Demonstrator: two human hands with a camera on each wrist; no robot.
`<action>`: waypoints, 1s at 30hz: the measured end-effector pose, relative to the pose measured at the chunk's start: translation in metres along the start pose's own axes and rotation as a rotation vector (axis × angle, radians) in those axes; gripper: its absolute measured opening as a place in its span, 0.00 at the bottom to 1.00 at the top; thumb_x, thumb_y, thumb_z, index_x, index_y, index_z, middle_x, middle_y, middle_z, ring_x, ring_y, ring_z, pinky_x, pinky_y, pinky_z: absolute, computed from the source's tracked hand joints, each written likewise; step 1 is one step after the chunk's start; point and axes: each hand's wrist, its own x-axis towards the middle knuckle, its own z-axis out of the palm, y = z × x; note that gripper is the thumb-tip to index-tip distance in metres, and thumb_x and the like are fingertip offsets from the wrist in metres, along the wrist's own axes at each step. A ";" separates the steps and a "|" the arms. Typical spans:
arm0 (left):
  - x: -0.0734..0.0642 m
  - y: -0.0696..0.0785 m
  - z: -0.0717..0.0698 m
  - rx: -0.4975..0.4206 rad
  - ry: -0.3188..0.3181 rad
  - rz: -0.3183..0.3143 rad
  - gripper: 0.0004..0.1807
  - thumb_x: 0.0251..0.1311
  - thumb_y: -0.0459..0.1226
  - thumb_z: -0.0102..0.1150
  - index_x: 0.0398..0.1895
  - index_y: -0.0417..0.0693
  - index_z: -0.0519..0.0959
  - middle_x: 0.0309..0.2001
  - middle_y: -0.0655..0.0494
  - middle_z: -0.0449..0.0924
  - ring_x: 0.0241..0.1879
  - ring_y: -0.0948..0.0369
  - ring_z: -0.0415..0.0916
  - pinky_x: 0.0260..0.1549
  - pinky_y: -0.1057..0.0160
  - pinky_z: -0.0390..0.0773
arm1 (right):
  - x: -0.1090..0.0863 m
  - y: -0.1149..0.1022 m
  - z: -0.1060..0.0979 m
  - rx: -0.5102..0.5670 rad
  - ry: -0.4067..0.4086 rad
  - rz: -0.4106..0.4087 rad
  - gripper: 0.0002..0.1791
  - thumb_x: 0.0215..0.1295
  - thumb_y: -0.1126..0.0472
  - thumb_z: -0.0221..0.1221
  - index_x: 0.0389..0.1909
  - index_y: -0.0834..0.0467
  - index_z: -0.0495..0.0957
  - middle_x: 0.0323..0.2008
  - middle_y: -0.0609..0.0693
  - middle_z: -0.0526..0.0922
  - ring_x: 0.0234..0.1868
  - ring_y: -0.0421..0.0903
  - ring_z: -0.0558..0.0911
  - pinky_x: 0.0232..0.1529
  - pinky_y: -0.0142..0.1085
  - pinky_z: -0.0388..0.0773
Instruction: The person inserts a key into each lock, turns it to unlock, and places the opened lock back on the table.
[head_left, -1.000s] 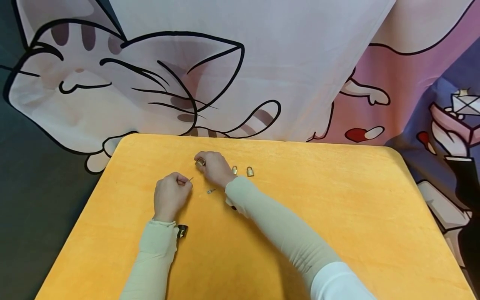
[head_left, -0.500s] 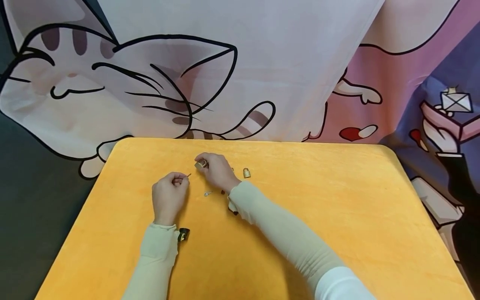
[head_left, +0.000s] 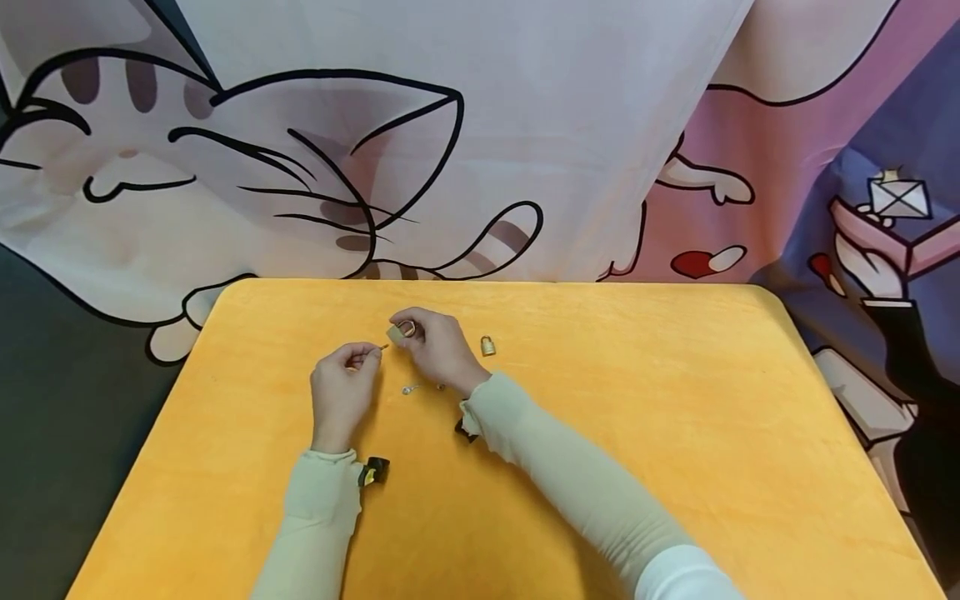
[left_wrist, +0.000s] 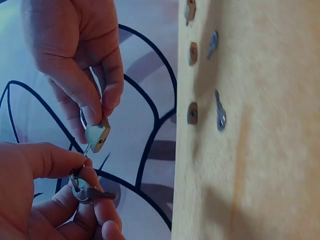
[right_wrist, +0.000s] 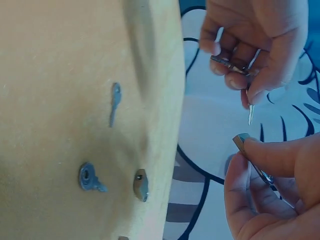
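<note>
My left hand [head_left: 343, 396] pinches a small key [right_wrist: 251, 114] between thumb and forefinger. A second key [left_wrist: 97, 193] hangs on the same ring against the curled fingers. Opposite, my right hand [head_left: 438, 346] grips a small brass padlock [left_wrist: 98, 136] by thumb and fingertips, its keyhole end turned toward the left hand. In the left wrist view the key's tip overlaps the padlock's lower edge; the right wrist view shows a small gap between them. Both are held up above the table. Part of the padlock's shackle is hidden by the right fingers.
On the yellow table [head_left: 637, 433] another brass padlock [head_left: 488, 346] stands right of the right hand. More padlocks [left_wrist: 192, 113] line the table in the left wrist view, with loose keys [left_wrist: 221, 112] beside them. A printed cat curtain [head_left: 420, 167] hangs behind the table.
The right hand has tilted the padlock, so its body now points down and left toward the key. The left hand has brought the key slightly up and closer to it.
</note>
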 end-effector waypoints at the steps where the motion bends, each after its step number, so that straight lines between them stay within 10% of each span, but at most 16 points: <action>1: 0.000 0.001 0.000 -0.015 -0.005 -0.001 0.10 0.68 0.38 0.61 0.40 0.41 0.87 0.34 0.48 0.85 0.33 0.57 0.78 0.31 0.67 0.72 | -0.002 -0.001 -0.002 0.021 0.005 0.004 0.16 0.69 0.64 0.64 0.56 0.55 0.82 0.39 0.45 0.84 0.35 0.38 0.79 0.36 0.29 0.76; 30: -0.008 0.033 0.016 -0.234 -0.144 -0.007 0.10 0.68 0.36 0.62 0.40 0.36 0.87 0.31 0.41 0.86 0.31 0.41 0.82 0.21 0.70 0.73 | -0.040 0.018 -0.036 0.475 0.102 0.161 0.18 0.68 0.69 0.62 0.58 0.62 0.79 0.42 0.52 0.81 0.35 0.42 0.75 0.37 0.31 0.75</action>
